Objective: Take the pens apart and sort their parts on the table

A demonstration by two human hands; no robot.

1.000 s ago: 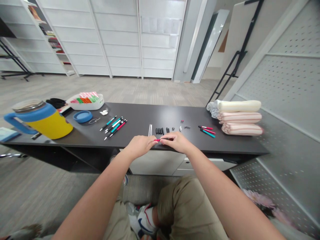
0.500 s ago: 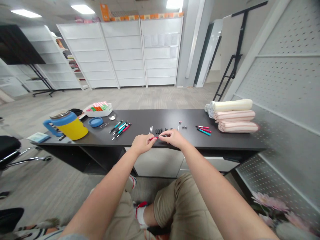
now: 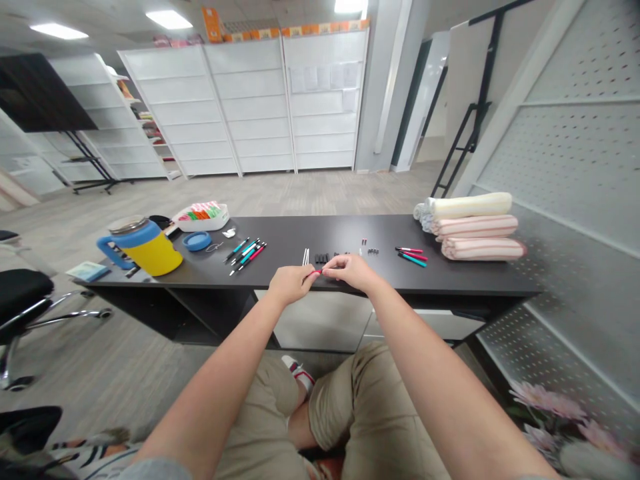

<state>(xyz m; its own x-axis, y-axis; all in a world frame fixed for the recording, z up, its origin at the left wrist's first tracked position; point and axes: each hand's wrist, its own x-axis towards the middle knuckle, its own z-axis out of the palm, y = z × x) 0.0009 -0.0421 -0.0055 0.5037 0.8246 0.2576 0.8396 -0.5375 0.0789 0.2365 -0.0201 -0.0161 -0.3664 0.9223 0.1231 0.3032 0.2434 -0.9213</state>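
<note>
My left hand (image 3: 290, 283) and my right hand (image 3: 349, 271) meet above the near edge of the black table (image 3: 475, 280). Both pinch a thin red pen part (image 3: 314, 273) held between them, fingers closed on its two ends. Just behind the hands lie two white refill tubes (image 3: 305, 257), a row of small black pen pieces (image 3: 323, 257) and a few tiny parts (image 3: 369, 251). Assembled teal and red pens (image 3: 247, 251) lie to the left, and more pens (image 3: 411, 256) to the right.
A yellow jug with a blue handle (image 3: 145, 247), a blue lid (image 3: 197, 241) and a white tray of coloured items (image 3: 203, 217) stand at the table's left end. Folded towels (image 3: 475, 230) are stacked at the right end. An office chair (image 3: 23, 300) stands to the left.
The view has lifted and drawn back, showing more of the room. Both hands have kept their hold on the red part and risen slightly away from the table edge.
</note>
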